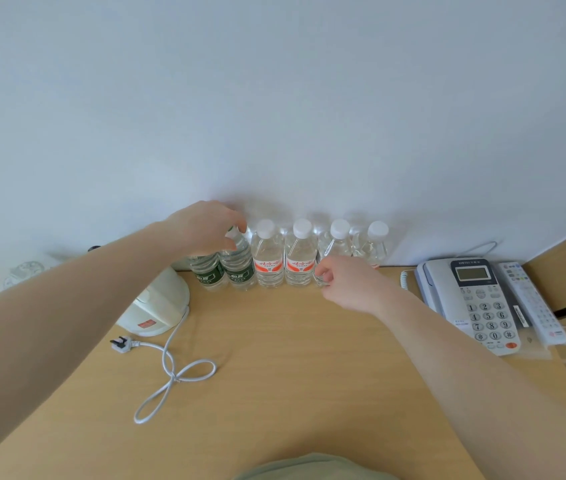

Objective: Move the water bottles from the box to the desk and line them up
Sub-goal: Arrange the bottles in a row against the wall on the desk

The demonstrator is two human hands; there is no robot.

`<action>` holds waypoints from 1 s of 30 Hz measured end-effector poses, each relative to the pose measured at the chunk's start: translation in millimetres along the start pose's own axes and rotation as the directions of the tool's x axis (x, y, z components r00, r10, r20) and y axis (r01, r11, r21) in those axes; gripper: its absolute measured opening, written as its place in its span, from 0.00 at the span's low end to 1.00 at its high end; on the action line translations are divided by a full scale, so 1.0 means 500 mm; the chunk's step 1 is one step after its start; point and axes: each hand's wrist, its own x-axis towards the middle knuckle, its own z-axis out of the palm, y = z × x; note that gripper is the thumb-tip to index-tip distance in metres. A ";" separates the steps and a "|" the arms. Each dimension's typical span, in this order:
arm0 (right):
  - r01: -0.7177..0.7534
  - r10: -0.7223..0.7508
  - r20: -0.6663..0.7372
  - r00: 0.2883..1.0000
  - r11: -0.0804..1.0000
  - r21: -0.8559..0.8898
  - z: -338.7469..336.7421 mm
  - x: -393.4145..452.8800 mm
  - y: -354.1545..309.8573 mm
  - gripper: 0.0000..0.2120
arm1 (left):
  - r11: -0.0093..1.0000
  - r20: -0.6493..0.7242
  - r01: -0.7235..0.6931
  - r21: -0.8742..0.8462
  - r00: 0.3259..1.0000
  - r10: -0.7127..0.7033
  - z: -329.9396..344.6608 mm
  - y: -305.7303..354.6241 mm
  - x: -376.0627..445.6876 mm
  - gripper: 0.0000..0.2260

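6 upright water bottles (300, 258) line the desk's (274, 358) far edge against the wall. The left hand (205, 226) curls over a green-labelled bottle's (238, 261) top; the right hand (350, 282) pinches the 5th bottle's (333, 247) base, just beyond its fingers.

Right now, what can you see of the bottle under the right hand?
The third white-capped bottle is clear plastic with a white screw cap, seemingly full of water. It stands upright, slightly tilted in this wide view, in the row against the wall, between two other white-capped bottles. The right hand covers its lower body, fingers curled at its left side, hiding any label. Its base is mostly hidden.
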 end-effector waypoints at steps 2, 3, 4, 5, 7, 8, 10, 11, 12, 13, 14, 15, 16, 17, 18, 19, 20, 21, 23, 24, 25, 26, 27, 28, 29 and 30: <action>0.006 -0.005 0.010 1.000 1.000 -0.010 0.004 0.003 -0.006 0.19 | 1.000 0.019 -0.004 0.027 1.000 0.003 0.003 -0.001 -0.001 0.15; 0.004 -0.004 0.011 1.000 1.000 -0.014 0.006 0.003 -0.008 0.20 | 0.999 0.025 -0.004 0.038 1.000 0.003 0.002 0.001 0.000 0.15; 0.002 -0.002 0.010 1.000 1.000 -0.015 0.006 0.003 -0.010 0.20 | 0.999 0.026 -0.009 0.052 1.000 0.008 0.001 0.002 0.001 0.14; -0.002 0.002 0.010 1.000 1.000 -0.014 0.006 0.003 -0.012 0.20 | 0.997 0.024 -0.019 0.072 1.000 0.017 -0.001 0.004 0.004 0.14; -0.002 0.002 0.011 1.000 1.000 -0.012 0.005 0.003 -0.013 0.20 | 0.993 0.023 -0.035 0.113 0.999 0.033 -0.005 0.006 0.008 0.13; -0.001 0.001 0.009 1.000 1.000 -0.012 0.004 0.002 -0.014 0.20 | 0.991 0.021 -0.038 0.126 0.999 0.036 -0.006 0.007 0.009 0.13; 0.000 0.000 -0.001 1.000 1.000 -0.013 0.003 0.002 -0.014 0.20 | 0.990 0.020 -0.038 0.136 0.999 0.036 -0.008 0.009 0.013 0.13; 0.002 -0.002 -0.005 1.000 1.000 -0.014 0.003 0.001 -0.014 0.20 | 0.989 0.022 -0.036 0.142 0.999 0.033 -0.009 0.010 0.014 0.13; 0.002 -0.003 -0.007 1.000 1.000 -0.015 0.003 0.001 -0.013 0.20 | 0.988 0.024 -0.034 0.148 0.999 0.030 -0.009 0.011 0.015 0.13; 0.002 -0.003 -0.008 1.000 1.000 -0.017 0.003 0.000 -0.013 0.20 | 0.988 0.025 -0.030 0.150 0.999 0.027 -0.008 0.012 0.015 0.13; 0.002 -0.002 -0.008 1.000 1.000 -0.018 0.003 -0.001 -0.013 0.20 | 0.989 0.026 -0.026 0.144 0.999 0.022 -0.008 0.012 0.016 0.13; 0.002 -0.002 -0.007 1.000 1.000 -0.019 0.003 -0.001 -0.013 0.20 | 0.990 0.028 -0.020 0.137 0.999 0.017 -0.008 0.012 0.016 0.13; 0.002 -0.002 -0.007 1.000 1.000 -0.020 0.003 -0.001 -0.013 0.20 | 0.991 0.030 -0.018 0.136 0.999 0.015 -0.007 0.012 0.017 0.13; 0.001 -0.001 -0.007 1.000 1.000 -0.021 0.004 -0.001 -0.013 0.20 | 0.990 0.029 -0.019 0.141 0.999 0.015 -0.006 0.012 0.017 0.13; 0.002 -0.002 -0.006 1.000 1.000 -0.022 0.005 -0.001 -0.014 0.20 | 0.989 0.026 -0.019 0.147 1.000 0.015 -0.005 0.012 0.017 0.13; 0.002 -0.002 -0.006 1.000 1.000 -0.025 0.006 0.000 -0.015 0.20 | 0.989 0.021 -0.014 0.149 1.000 0.012 -0.003 0.011 0.017 0.13; 0.002 -0.002 -0.005 1.000 1.000 -0.026 0.007 0.000 -0.016 0.20 | 0.989 0.014 -0.004 0.145 1.000 0.002 -0.001 0.010 0.017 0.14; 0.000 -0.001 -0.006 1.000 1.000 -0.023 0.009 0.001 -0.017 0.20 | 0.991 0.006 0.011 0.132 1.000 -0.012 0.002 0.008 0.017 0.16; -0.002 0.002 -0.007 1.000 1.000 -0.018 0.012 0.002 -0.019 0.20 | 0.996 -0.009 0.042 0.081 0.999 -0.042 0.002 0.003 0.014 0.21; -0.001 0.001 -0.007 1.000 1.000 -0.017 0.013 0.003 -0.019 0.20 | 0.997 -0.017 0.050 0.058 0.999 -0.049 -0.001 -0.002 0.011 0.23; 0.000 0.000 -0.006 1.000 1.000 -0.017 0.015 0.005 -0.019 0.20 | 0.998 -0.029 0.051 0.048 0.998 -0.050 -0.007 -0.009 0.007 0.25; 0.003 -0.003 -0.006 1.000 1.000 -0.017 0.016 0.006 -0.019 0.20 | 0.997 -0.038 0.055 0.051 0.998 -0.054 -0.013 -0.016 0.002 0.25; 0.005 -0.005 -0.006 1.000 1.000 -0.019 0.017 0.007 -0.019 0.20 | 0.996 -0.039 0.069 0.059 0.997 -0.067 -0.018 -0.024 -0.005 0.24; 0.008 -0.008 -0.009 1.000 1.000 -0.022 0.018 0.007 -0.021 0.20 | 0.993 -0.029 0.088 0.077 0.996 -0.086 -0.021 -0.032 -0.011 0.23; 0.012 -0.012 -0.009 1.000 1.000 -0.024 0.020 0.008 -0.025 0.20 | 0.989 -0.008 0.108 0.104 0.994 -0.108 -0.022 -0.041 -0.019 0.22; 0.017 -0.017 -0.009 1.000 1.000 -0.025 0.021 0.009 -0.028 0.20 | 0.983 0.020 0.125 0.134 0.991 -0.129 -0.019 -0.048 -0.026 0.20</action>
